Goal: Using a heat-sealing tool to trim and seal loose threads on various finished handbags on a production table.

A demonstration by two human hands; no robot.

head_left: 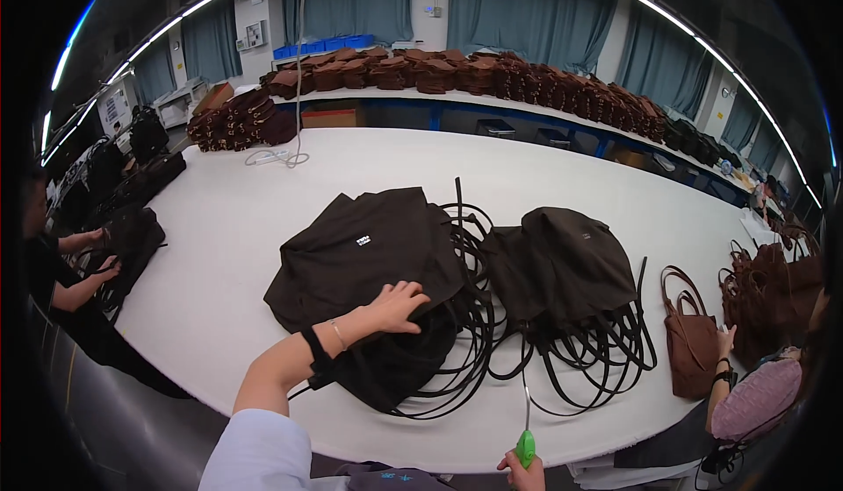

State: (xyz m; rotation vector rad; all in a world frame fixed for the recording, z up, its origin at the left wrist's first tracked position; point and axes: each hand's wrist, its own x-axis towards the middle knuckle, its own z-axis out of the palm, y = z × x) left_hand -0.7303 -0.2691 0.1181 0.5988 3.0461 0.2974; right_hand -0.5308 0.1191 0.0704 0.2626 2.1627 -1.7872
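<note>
My left hand (394,306) rests on the front part of a pile of dark brown-black fabric bags (360,245), its fingers apart and lightly bent. Long thin straps (474,333) spill out in loops from the right side of this pile. Low in the view, my right hand (524,472) is closed round the green handle of a thin metal-shafted tool (526,445); its exact kind is unclear. The shaft points up toward the straps of a second dark bag pile (571,267), which lies to the right.
All this lies on a large white table (237,201). A person at left handles a black bag (132,249); another at right touches a brown handbag (690,350) beside more brown bags (764,298). A long shelf at the back holds stacked brown pieces (439,74). A cable (300,69) hangs down.
</note>
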